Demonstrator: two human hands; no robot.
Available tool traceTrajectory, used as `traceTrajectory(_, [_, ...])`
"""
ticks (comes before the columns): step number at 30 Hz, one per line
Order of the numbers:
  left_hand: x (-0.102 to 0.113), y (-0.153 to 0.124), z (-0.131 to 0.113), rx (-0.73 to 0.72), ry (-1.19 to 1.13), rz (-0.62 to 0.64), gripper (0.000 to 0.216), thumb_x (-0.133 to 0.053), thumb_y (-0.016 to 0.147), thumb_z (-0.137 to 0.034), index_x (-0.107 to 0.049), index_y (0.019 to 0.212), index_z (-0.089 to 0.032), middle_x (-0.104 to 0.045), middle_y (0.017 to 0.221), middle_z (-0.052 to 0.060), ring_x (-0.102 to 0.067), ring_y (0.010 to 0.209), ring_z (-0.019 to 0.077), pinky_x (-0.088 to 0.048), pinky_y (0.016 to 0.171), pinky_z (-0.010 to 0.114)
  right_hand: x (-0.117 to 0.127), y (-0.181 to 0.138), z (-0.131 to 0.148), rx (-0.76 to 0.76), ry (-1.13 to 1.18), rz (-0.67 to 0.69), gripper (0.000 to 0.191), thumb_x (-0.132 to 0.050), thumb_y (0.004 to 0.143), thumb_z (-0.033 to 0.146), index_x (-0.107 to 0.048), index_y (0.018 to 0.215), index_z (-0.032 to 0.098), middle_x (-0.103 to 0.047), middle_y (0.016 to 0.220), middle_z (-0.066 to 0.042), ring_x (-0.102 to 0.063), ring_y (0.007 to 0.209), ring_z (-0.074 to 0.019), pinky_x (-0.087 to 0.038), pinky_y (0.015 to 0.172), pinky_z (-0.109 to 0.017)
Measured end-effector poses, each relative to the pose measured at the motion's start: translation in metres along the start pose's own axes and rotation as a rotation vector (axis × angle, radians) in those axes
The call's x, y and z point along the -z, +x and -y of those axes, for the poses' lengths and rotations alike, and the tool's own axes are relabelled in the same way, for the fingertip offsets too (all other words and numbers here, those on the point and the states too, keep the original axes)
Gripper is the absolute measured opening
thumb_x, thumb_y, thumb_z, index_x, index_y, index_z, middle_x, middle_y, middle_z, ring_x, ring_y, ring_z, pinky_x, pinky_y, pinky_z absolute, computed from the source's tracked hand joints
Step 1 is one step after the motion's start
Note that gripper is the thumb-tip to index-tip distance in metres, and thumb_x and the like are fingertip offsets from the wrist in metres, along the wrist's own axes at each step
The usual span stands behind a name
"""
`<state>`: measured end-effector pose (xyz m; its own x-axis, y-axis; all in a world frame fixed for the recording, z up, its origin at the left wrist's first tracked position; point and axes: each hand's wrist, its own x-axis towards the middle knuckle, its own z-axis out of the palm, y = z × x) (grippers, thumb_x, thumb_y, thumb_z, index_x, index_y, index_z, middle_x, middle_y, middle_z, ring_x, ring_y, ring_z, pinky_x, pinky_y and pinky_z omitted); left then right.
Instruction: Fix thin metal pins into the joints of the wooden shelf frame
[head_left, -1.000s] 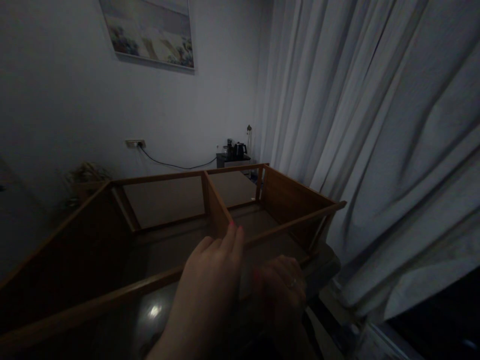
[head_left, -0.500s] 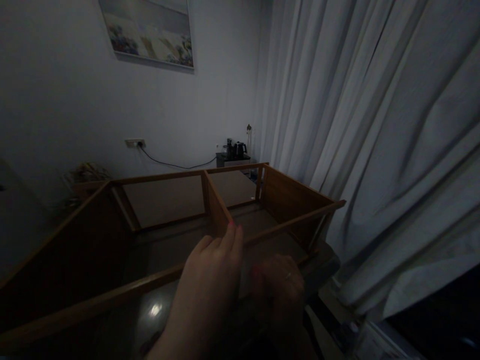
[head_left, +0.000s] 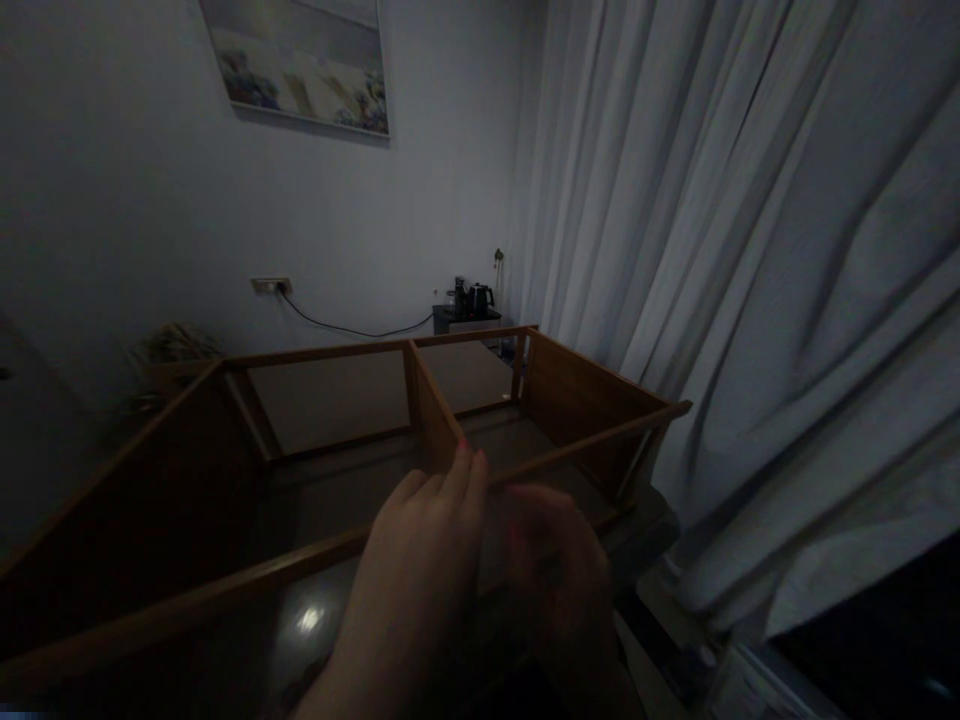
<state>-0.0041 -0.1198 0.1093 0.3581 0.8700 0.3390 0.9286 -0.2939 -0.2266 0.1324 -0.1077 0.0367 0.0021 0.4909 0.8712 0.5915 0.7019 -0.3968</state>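
A brown wooden frame with rails, side panels and a middle divider lies in front of me. My left hand is closed over its near rail, right where the divider meets it. The fingertips, with pink nails, press together on the divider's near end. My right hand is just to the right, at the outer side of the same joint. Its fingers are curled in, with the tips pointing left toward the joint. Dim light and blur hide whatever lies between them.
The frame lies on a dark, shiny surface. Long pale curtains hang at the right. Against the back wall stand a small cabinet with a black kettle, and a socket with a trailing cable. A plant is at the left.
My right hand has moved up slightly and turned, its fingers now nearer the rail. My left hand and the frame have stayed in place.
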Motion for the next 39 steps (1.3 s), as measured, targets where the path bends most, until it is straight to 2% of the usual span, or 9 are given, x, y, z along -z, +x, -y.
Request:
traceTrajectory(2, [0.002,0.001,0.000,-0.005,0.001,0.010,0.052,-0.058,0.080,-0.001,-0.062,0.131,-0.006,-0.064,0.133,0.017,-0.076,0.091,0.0250,-0.064,0.078,0.035,0.000,0.001,0.000,-0.018,0.067,-0.021,0.017,-0.055,0.096,0.023,-0.061,0.111,0.019,-0.068,0.081,-0.001,-0.063,0.070,-0.0142,-0.051,0.066,-0.027])
traceTrajectory(8, [0.008,0.002,0.000,0.001,-0.006,0.064,0.057,-0.052,0.076,0.009,-0.061,0.131,-0.005,-0.061,0.135,0.017,-0.077,0.090,0.0253,-0.065,0.079,0.038,0.007,0.007,0.000,0.148,0.200,0.013,0.012,-0.059,0.092,0.012,-0.062,0.089,0.023,-0.064,0.070,0.003,-0.058,0.067,-0.0133,-0.050,0.059,-0.024])
traceTrajectory(13, [0.005,0.001,0.000,0.000,-0.012,0.066,0.058,-0.053,0.078,0.007,-0.058,0.135,-0.006,-0.060,0.138,0.016,-0.076,0.094,0.0253,-0.065,0.081,0.037,0.012,0.005,-0.009,0.197,0.229,0.113,0.020,-0.049,0.095,0.012,-0.065,0.103,0.021,-0.069,0.084,-0.001,-0.060,0.082,-0.0147,-0.052,0.070,-0.027])
traceTrajectory(21, [0.003,-0.001,0.000,-0.004,-0.007,0.029,0.055,-0.053,0.080,0.005,-0.060,0.134,-0.006,-0.061,0.136,0.017,-0.076,0.093,0.0245,-0.064,0.080,0.035,0.010,0.003,-0.023,0.249,0.279,0.158,0.015,-0.050,0.102,0.028,-0.065,0.104,0.024,-0.068,0.090,-0.001,-0.059,0.087,-0.0153,-0.051,0.074,-0.030])
traceTrajectory(26, [0.002,-0.001,0.000,0.007,0.001,0.042,0.054,-0.057,0.081,0.001,-0.060,0.134,-0.007,-0.061,0.137,0.017,-0.076,0.093,0.0254,-0.064,0.079,0.035,0.002,0.005,-0.022,0.218,0.331,0.100,0.004,-0.065,0.094,0.027,-0.063,0.091,0.025,-0.064,0.082,0.001,-0.057,0.081,-0.0158,-0.048,0.067,-0.029])
traceTrajectory(30, [-0.001,-0.001,0.000,0.008,-0.008,0.002,0.055,-0.057,0.077,0.005,-0.062,0.131,-0.006,-0.063,0.134,0.016,-0.077,0.089,0.0249,-0.065,0.077,0.036,-0.006,0.006,-0.016,0.211,0.358,0.044,0.010,-0.068,0.089,0.022,-0.060,0.085,0.025,-0.062,0.076,0.002,-0.056,0.074,-0.0155,-0.046,0.063,-0.028])
traceTrajectory(33, [-0.001,-0.002,0.000,-0.001,-0.030,-0.016,0.054,-0.057,0.076,0.005,-0.063,0.129,-0.005,-0.065,0.131,0.017,-0.077,0.089,0.0261,-0.065,0.076,0.037,-0.010,0.003,-0.010,0.175,0.402,0.019,0.008,-0.060,0.094,0.020,-0.060,0.099,0.026,-0.062,0.072,0.004,-0.057,0.065,-0.0142,-0.048,0.059,-0.027])
traceTrajectory(36, [0.003,-0.001,-0.001,0.008,-0.033,-0.016,0.053,-0.057,0.077,0.006,-0.063,0.129,-0.005,-0.066,0.130,0.017,-0.077,0.090,0.0264,-0.066,0.077,0.038,-0.012,-0.001,-0.007,0.082,0.373,-0.035,0.025,-0.052,0.096,0.015,-0.057,0.118,0.028,-0.064,0.075,0.004,-0.059,0.061,-0.0130,-0.049,0.056,-0.026])
traceTrajectory(39, [0.008,0.002,-0.001,0.026,-0.020,0.063,0.056,-0.057,0.078,0.006,-0.061,0.132,-0.005,-0.061,0.136,0.018,-0.077,0.089,0.0255,-0.065,0.078,0.038,-0.013,-0.003,-0.007,0.000,0.331,-0.087,0.028,-0.050,0.097,0.012,-0.058,0.118,0.028,-0.067,0.084,0.001,-0.063,0.068,-0.0125,-0.052,0.060,-0.025])
